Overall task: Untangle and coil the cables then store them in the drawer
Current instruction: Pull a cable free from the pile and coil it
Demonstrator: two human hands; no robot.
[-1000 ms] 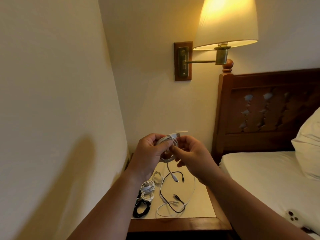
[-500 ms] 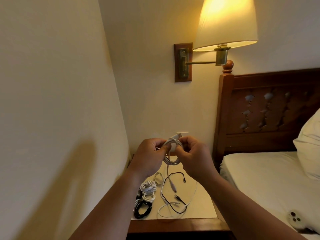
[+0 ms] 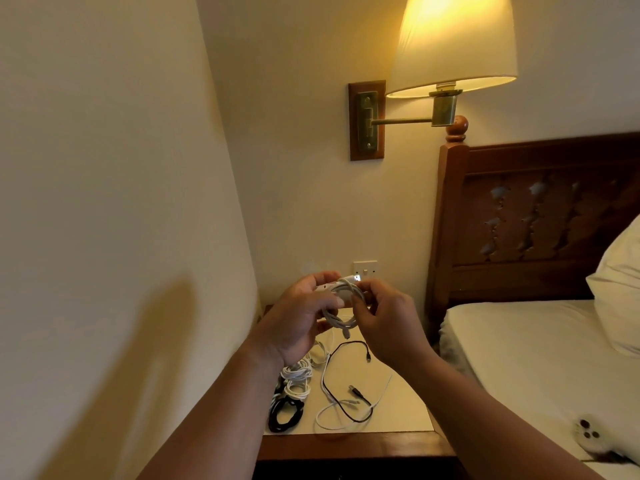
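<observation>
The left grip (image 3: 301,320) was closed round the white cable coil (image 3: 341,308), its thumb laid across the loops. The right grip (image 3: 384,327) was pinched on the coil's upper side, just beside the USB plug (image 3: 356,278), so that the coil was held in the air between both, above the back of the worktop (image 3: 398,407). The step in hand was judged to be the winding-in of the short tail (image 3: 346,332) hanging below the coil. The loops should be kept to one size under the thumb, the tail passed round without twist, and the end tucked so that the coil is not sprung open when set down. Coiled white cables (image 3: 296,375) and a coiled black cable (image 3: 285,410) lay at the worktop's left edge, with a loose black cable (image 3: 349,403) and a loose white cable (image 3: 329,422) crossed beside them. The drawer was not in view. Against the earlier frame, the tail had been shortened: its connector had been raised from near the worktop to just under the coil.
</observation>
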